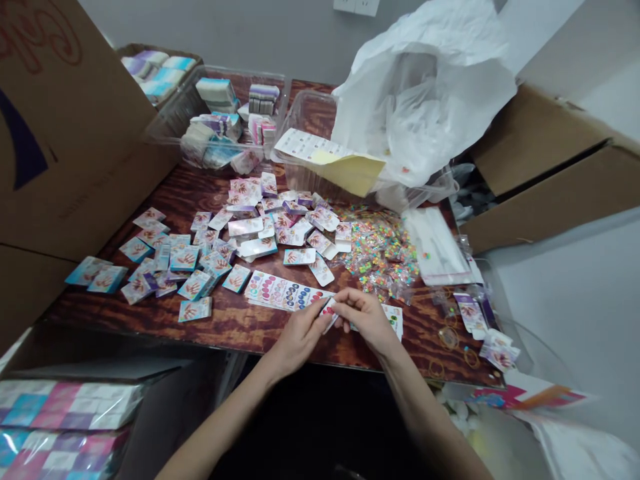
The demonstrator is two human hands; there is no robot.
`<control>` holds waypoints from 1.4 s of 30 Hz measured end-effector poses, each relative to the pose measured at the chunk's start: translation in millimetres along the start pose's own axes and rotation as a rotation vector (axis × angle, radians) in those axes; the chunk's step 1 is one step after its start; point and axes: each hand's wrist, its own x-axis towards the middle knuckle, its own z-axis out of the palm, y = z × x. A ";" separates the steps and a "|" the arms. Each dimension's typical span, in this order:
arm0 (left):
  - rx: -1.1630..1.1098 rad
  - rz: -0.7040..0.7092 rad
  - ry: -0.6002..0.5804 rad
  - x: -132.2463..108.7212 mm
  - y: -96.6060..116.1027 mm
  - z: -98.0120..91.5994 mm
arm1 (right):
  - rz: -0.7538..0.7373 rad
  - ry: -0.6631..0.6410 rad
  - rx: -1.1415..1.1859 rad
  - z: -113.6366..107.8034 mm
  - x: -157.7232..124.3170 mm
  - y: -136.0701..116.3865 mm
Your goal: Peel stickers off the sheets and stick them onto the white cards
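Beyond — clear plastic tub (173,117) of packets (215,93)
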 end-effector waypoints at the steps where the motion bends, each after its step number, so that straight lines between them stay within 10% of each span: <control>1: -0.029 -0.009 -0.036 -0.1 0.7 2.7 | 0.000 0.018 0.003 -1.3 2.8 1.7; 9: -0.274 -0.244 0.076 13.5 -14.7 2.1 | -0.313 0.659 -0.888 -66.4 48.4 17.2; 16: -0.244 -0.275 0.105 22.2 -15.2 -1.2 | -0.346 0.514 -0.785 -71.9 38.8 2.9; 20: -0.099 -0.197 -0.005 27.7 -14.3 6.5 | -0.336 0.175 -0.590 -35.8 22.2 -10.3; 28: 0.241 -0.007 -0.076 26.2 -5.0 -4.8 | -0.145 0.131 -0.316 -12.1 25.5 8.9; 35: 0.906 0.162 0.366 63.5 -26.6 -46.4 | -0.049 0.168 0.019 -24.0 25.2 1.8; 42: 0.813 0.207 0.289 70.5 -26.9 -57.0 | -0.124 0.150 0.095 -19.6 25.0 -7.5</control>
